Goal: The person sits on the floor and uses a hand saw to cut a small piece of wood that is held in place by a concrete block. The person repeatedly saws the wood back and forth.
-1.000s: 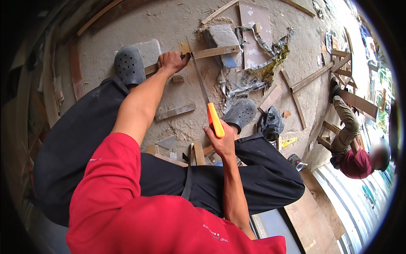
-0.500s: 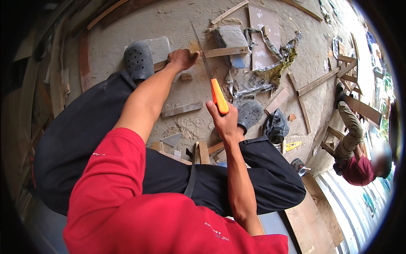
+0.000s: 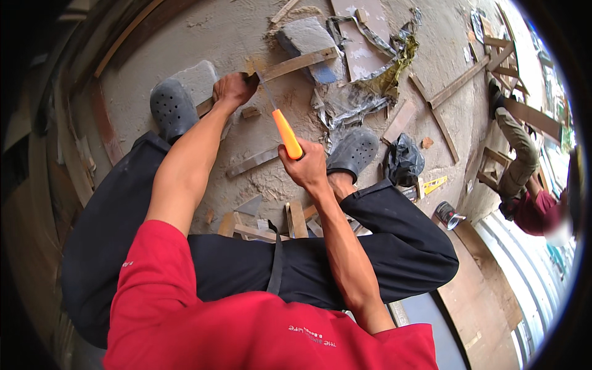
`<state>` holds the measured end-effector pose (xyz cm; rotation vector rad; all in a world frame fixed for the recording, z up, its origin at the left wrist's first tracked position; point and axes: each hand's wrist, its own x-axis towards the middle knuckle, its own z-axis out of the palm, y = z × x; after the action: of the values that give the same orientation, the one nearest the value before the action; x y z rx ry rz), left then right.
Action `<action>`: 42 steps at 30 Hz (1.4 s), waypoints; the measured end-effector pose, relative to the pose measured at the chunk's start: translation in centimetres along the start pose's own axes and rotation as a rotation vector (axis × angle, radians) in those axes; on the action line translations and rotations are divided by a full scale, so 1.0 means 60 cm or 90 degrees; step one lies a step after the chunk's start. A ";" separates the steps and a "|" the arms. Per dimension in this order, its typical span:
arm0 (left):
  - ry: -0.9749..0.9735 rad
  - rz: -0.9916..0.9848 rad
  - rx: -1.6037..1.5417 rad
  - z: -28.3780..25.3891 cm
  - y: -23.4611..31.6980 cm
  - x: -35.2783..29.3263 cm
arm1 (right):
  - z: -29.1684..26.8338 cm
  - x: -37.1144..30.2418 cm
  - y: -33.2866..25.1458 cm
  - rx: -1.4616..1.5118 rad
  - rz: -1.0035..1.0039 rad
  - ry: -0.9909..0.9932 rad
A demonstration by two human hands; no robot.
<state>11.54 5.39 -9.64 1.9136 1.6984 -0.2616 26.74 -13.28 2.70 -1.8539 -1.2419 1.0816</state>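
Upper center: the left hand's [image 3: 233, 89] fingers grip the wooden strip [image 3: 302, 63]; the right hand's [image 3: 308, 165] grip the saw [image 3: 287, 132]. A jumping blade [image 3: 266, 87] (the left hand is just beside it) could cause injury; a slack hold could let the strip shift on the stone block [image 3: 308, 36].

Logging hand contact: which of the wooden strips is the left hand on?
The wooden strip crossed by the orange-handled saw; the left hand grips it and no other.

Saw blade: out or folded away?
Out: the thin blade extends from the orange handle in the right hand, reaching the wooden strip.
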 end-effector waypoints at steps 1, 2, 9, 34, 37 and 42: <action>0.000 0.001 0.006 0.004 0.012 0.004 | -0.008 0.001 0.009 0.017 -0.013 0.008; 0.000 0.001 0.012 0.010 0.025 0.008 | -0.015 0.004 0.019 0.034 -0.026 0.015; 0.031 0.013 0.047 0.037 0.079 0.038 | -0.058 0.037 0.069 0.029 -0.023 -0.005; 0.051 0.001 0.079 0.072 0.142 0.020 | -0.142 0.005 0.101 0.002 -0.012 -0.020; 0.054 -0.002 0.075 0.068 0.141 0.017 | -0.146 -0.019 0.097 0.028 -0.004 -0.038; 0.052 0.013 0.082 0.066 0.136 0.037 | -0.115 0.052 0.083 -0.023 -0.011 -0.010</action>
<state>20.62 4.92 -11.72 2.0605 1.7510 -0.2955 35.55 -12.50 0.71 -1.8613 -1.2912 1.0729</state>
